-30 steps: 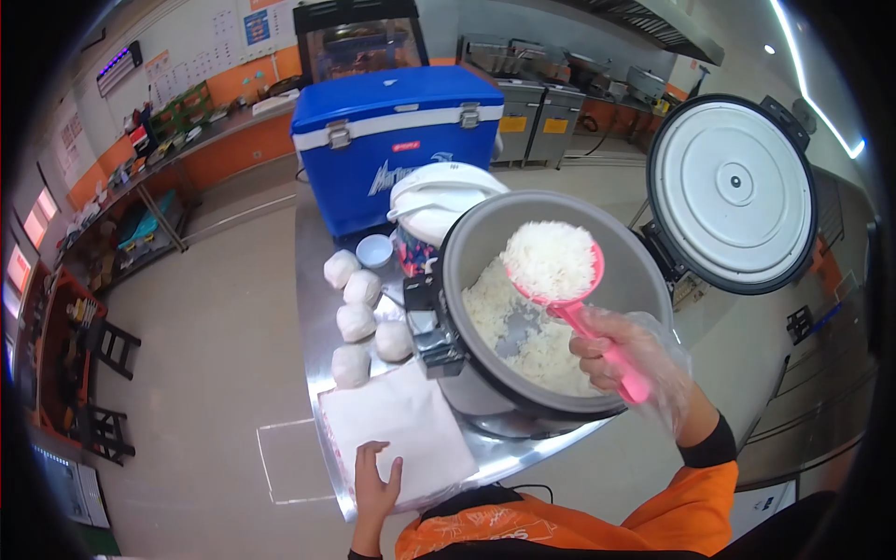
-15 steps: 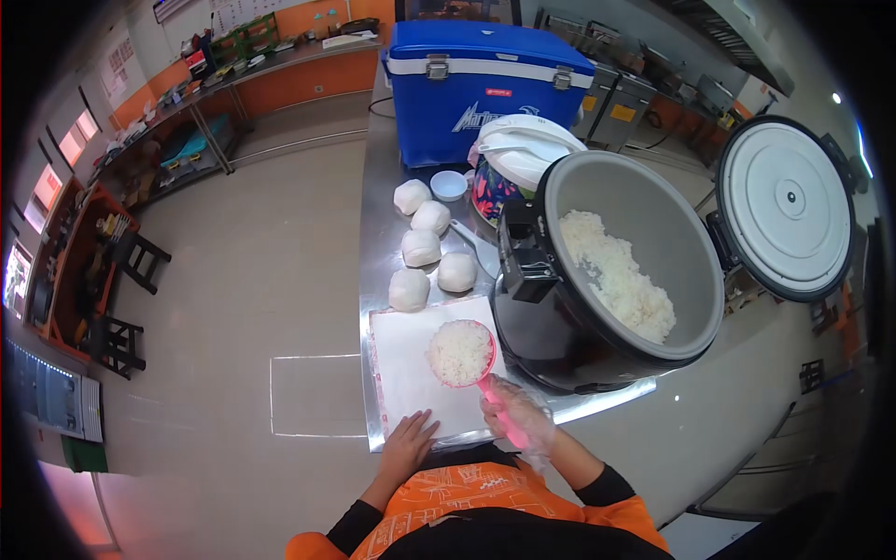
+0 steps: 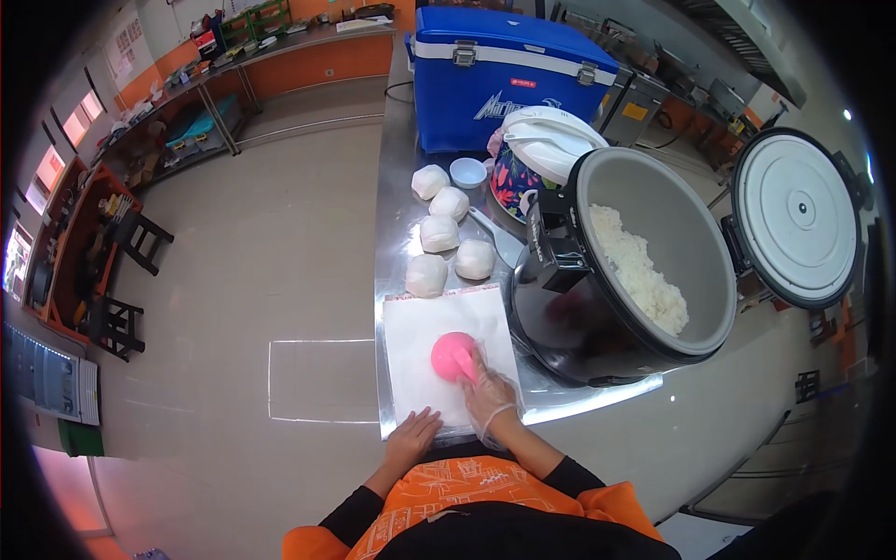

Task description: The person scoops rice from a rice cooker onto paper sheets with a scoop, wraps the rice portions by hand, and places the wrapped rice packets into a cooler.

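Note:
My right hand (image 3: 492,399), in a clear plastic glove, grips the handle of a pink scoop (image 3: 452,356). The scoop is upside down over the white paper (image 3: 411,327), its round back facing up, so whatever lies beneath it is hidden. Bare and flat, my left hand (image 3: 413,439) rests on the paper's lower left edge. Several white wrapped balls (image 3: 439,233) sit just beyond the paper. To the right stands a large rice cooker (image 3: 560,327), its lid (image 3: 798,215) swung back, with cooked rice (image 3: 639,271) inside.
A big blue cooler (image 3: 504,84) stands at the table's (image 3: 397,168) far end. Before it are a small bowl (image 3: 468,173), a flower-patterned container (image 3: 518,183) with a white lid, and a white rice paddle (image 3: 497,238). Dark stools (image 3: 117,327) stand on the floor at left.
My right hand has turned the rice-filled scoop over onto the paper; rice showed in it before, now its pink back does. My left hand stays on the paper. The view has shifted slightly.

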### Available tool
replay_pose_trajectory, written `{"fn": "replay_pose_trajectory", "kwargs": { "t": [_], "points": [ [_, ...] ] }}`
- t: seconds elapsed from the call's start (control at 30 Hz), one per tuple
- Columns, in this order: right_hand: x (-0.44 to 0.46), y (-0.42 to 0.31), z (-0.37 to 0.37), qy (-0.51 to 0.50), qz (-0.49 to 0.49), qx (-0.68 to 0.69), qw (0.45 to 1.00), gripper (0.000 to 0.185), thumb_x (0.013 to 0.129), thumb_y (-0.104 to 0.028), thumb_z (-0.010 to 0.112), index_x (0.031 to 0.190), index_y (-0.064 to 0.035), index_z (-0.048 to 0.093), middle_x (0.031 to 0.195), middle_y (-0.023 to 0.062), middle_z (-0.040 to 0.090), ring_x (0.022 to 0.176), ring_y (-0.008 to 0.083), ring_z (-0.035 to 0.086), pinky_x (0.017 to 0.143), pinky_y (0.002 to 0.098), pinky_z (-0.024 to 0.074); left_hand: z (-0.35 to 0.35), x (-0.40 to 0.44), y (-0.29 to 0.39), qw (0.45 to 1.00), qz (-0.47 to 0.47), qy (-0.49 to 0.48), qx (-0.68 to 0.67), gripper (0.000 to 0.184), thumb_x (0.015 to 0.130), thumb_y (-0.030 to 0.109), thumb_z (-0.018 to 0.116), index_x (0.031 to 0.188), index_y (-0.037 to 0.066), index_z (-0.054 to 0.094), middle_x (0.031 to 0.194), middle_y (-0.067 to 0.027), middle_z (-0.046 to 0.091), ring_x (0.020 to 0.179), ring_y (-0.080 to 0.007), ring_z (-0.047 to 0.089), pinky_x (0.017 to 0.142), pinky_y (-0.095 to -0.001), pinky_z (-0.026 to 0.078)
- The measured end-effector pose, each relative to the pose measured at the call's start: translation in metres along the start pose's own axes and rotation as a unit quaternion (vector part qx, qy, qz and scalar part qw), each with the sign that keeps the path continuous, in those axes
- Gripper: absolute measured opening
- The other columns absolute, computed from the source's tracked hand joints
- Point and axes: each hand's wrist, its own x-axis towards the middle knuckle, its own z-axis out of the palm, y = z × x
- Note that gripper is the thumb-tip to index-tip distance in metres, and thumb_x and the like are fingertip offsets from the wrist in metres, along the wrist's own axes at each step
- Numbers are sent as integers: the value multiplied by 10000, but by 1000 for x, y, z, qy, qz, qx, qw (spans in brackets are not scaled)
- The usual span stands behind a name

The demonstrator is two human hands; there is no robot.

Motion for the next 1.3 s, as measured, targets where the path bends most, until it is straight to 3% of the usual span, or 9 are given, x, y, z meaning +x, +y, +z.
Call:
{"fn": "replay_pose_trajectory", "kwargs": {
  "t": [0.3, 0.43, 0.6, 0.73, 0.8, 1.03, 1.17, 1.23, 1.3],
  "points": [
    [21, 26, 56, -87, 13, 40, 995, 609, 909, -338, 450, 1421, -296, 123, 746, 276, 608, 728, 442, 605, 682, 506, 464, -2, 5, -3, 994, -29, 23, -105, 150, 790, 102, 617, 940, 83, 620, 928, -77, 661, 873, -238, 649, 781, -336, 536],
    [21, 5, 9, -129, 59, 84, 986, 567, 893, -274, 486, 1406, -239, 247, 947, 276, 605, 737, 400, 618, 645, 491, 475, -1, 2, 3, 993, -58, 52, -89, 108, 790, 128, 631, 897, 115, 635, 870, -75, 666, 798, -238, 654, 711, -332, 540],
    [-5, -26, -65, 16, -29, 222, 974, 546, 891, -221, 517, 1391, -257, 301, 770, 249, 617, 652, 403, 622, 643, 456, 486, -12, 13, 16, 962, -202, 29, -181, 68, 750, 164, 682, 776, 104, 664, 811, -67, 663, 700, -245, 635, 608, -337, 505],
    [-44, -55, -220, 217, -192, 219, 932, 541, 853, -86, 574, 1356, -107, 375, 1146, 213, 572, 983, 249, 610, 866, 340, 468, -21, 20, 17, 947, -256, 9, -195, 117, 709, 180, 726, 767, 90, 678, 761, -64, 664, 691, -239, 634, 609, -328, 492],
    [-54, -50, -265, 296, -110, 408, 857, 413, 855, -23, 553, 1261, -38, 483, 1252, 155, 500, 1122, 256, 514, 953, 358, 413, -28, 28, 18, 942, -272, -3, -199, 132, 698, 186, 739, 766, 88, 683, 739, -64, 665, 687, -236, 634, 616, -322, 488],
    [17, 86, -343, 167, -23, -238, 957, 489, 754, -290, 591, 1159, -17, 558, 906, 222, 624, 846, 362, 593, 779, 416, 456, -47, 48, 21, 922, -289, -59, -251, 115, 726, 162, 721, 786, 71, 682, 744, -61, 676, 689, -215, 650, 647, -292, 491],
    [63, 147, -333, -202, -89, -334, 916, 444, 757, -293, 579, 1079, 12, 579, 938, 213, 625, 889, 340, 600, 781, 390, 462, -51, 52, 21, 949, -215, -69, -219, 123, 776, 139, 668, 883, 78, 671, 803, -55, 679, 724, -232, 652, 672, -315, 499],
    [53, 116, -335, -214, 4, -263, 941, 405, 771, -288, 564, 1025, 26, 588, 954, 205, 624, 896, 320, 602, 787, 371, 459, -54, 54, 24, 966, -171, -74, -178, 135, 791, 137, 644, 915, 88, 658, 831, -53, 674, 743, -249, 644, 679, -335, 494],
    [23, 66, -337, -25, 55, -311, 948, 362, 774, -275, 578, 993, 13, 587, 926, 193, 614, 870, 320, 583, 785, 382, 447, -57, 54, 27, 976, -143, -79, -145, 137, 801, 134, 626, 931, 98, 649, 848, -49, 668, 754, -258, 635, 683, -348, 487]
  ]
}}
